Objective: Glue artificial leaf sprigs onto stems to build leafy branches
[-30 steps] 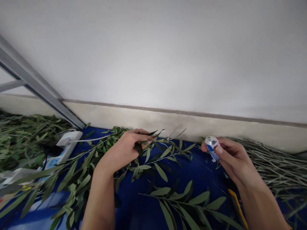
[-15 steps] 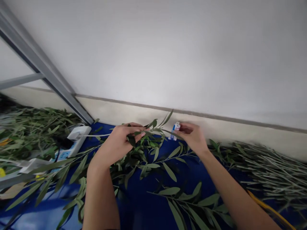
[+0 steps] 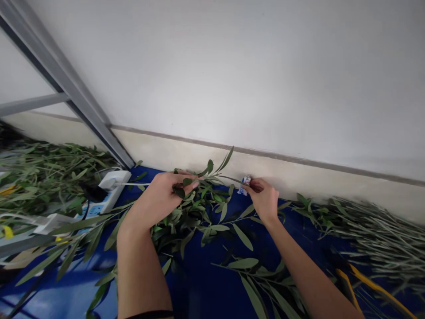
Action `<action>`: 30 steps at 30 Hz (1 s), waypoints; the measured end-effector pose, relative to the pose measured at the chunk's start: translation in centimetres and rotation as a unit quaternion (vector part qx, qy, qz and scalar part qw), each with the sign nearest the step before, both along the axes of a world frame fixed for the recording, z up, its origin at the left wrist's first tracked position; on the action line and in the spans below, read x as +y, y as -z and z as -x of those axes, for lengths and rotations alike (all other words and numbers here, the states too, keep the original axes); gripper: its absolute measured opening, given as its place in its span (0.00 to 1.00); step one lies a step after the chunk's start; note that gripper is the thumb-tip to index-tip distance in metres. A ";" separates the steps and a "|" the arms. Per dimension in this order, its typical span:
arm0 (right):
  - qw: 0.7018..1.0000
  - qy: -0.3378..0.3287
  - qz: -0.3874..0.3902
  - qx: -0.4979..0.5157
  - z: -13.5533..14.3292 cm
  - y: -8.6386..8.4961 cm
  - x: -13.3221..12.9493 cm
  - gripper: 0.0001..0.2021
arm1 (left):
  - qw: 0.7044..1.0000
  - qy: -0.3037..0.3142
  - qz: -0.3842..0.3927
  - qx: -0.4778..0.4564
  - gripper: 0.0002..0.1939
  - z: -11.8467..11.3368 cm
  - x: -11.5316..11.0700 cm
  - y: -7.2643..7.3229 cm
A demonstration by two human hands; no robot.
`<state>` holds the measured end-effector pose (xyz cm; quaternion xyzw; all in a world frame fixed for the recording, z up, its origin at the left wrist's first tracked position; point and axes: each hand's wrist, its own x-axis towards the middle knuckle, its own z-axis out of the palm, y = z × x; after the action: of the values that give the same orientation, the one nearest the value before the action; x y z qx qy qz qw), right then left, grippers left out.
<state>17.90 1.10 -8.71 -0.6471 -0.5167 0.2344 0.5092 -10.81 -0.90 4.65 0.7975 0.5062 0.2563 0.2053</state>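
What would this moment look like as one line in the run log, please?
left hand: holds leafy sprig | right hand: pinches blue-and-white item | blue surface: leafy branches, power strip, yellow handles

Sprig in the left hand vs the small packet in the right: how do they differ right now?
Colour: the sprig is green; the packet is blue and white with some red.
Shape: the sprig spreads into long narrow leaves; the packet is compact and crumpled-looking.
Pose: the sprig points sideways out of the left hand; the packet sits roughly upright at the right hand's fingertips.
Shared: both are held near the wall.
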 end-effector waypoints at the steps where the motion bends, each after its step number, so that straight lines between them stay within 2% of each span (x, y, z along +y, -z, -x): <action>1: 1.000 0.004 0.002 -0.011 0.0 -0.1 -0.2 0.15 | 1.000 -0.001 -0.002 0.000 0.14 0.1 0.0 0.0; 6: 0.994 0.065 -0.008 -0.089 0.0 -1.9 -1.8 0.16 | 1.000 -0.017 0.002 0.000 0.15 0.7 -0.3 0.0; 8: 0.991 0.062 -0.019 -0.115 0.6 -3.1 -2.3 0.12 | 1.000 -0.028 0.003 -0.002 0.15 0.9 -0.5 -0.2; 10: 0.991 -0.004 -0.017 -0.130 1.7 -4.3 -2.3 0.07 | 0.999 -0.047 -0.003 -0.004 0.15 1.2 -0.7 -0.4; 12: 0.983 -0.119 0.005 -0.142 3.1 -5.2 -1.6 0.04 | 0.998 -0.068 -0.009 -0.005 0.14 1.5 -0.9 -0.5; 14: 0.960 -0.231 0.044 -0.154 4.6 -5.6 -0.4 0.04 | 0.997 -0.080 -0.013 -0.003 0.15 1.9 -1.0 -0.4; 15: 0.947 -0.271 0.064 -0.160 5.2 -5.6 0.3 0.05 | 0.996 -0.085 -0.014 0.000 0.15 2.1 -1.0 -0.3; 17: 0.929 -0.310 0.102 -0.173 6.2 -5.2 1.8 0.05 | 0.995 -0.097 -0.019 0.010 0.16 2.6 -1.1 -0.2; 19: 0.921 -0.315 0.138 -0.183 6.8 -4.4 3.0 0.02 | 0.994 -0.108 -0.029 0.016 0.16 3.1 -1.3 -0.1; 22: 0.914 -0.312 0.184 -0.185 7.3 -3.4 3.9 0.13 | 0.993 -0.113 -0.036 0.010 0.16 3.6 -1.5 0.0; 24: 0.912 -0.315 0.199 -0.173 7.4 -3.0 4.1 0.14 | 0.992 -0.119 -0.031 0.007 0.17 3.9 -1.6 0.1; 30: 0.919 -0.326 0.207 -0.081 7.0 -3.5 4.0 0.12 | 0.993 -0.119 -0.007 -0.024 0.17 4.1 -1.6 0.5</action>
<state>10.91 5.12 -5.26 -0.5509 -0.6783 0.4358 0.2157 -14.92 -2.48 4.11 0.7265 0.5907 0.3017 0.1796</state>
